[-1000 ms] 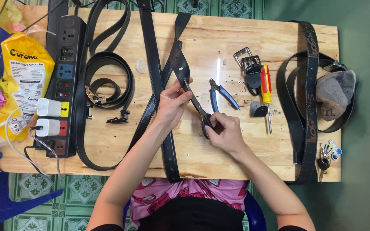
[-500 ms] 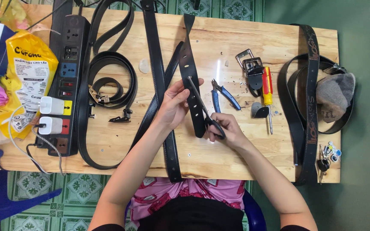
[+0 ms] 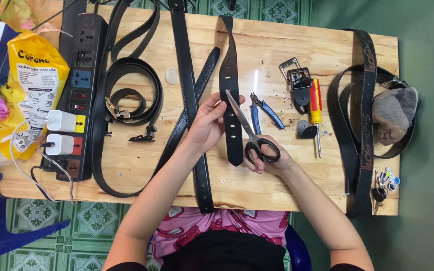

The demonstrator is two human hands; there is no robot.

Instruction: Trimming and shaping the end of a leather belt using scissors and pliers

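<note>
At frame centre, my left hand (image 3: 208,119) pinches a punched black belt strap (image 3: 232,110) lying on the wooden table (image 3: 277,45); my right hand (image 3: 267,159) clenches black-handled scissors (image 3: 249,131). The strap looks light, pliable, best held near the cut.

bare wood (image 3: 141,165) left of hands, pliers (image 3: 263,109), screwdriver (image 3: 316,108) crowding right

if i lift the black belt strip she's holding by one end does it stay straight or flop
The belt strip would probably droop: the other belts on the table curl in loose loops. It looks light, since the left hand steadies it with fingertips alone. The right hand holds scissors against it.
</note>
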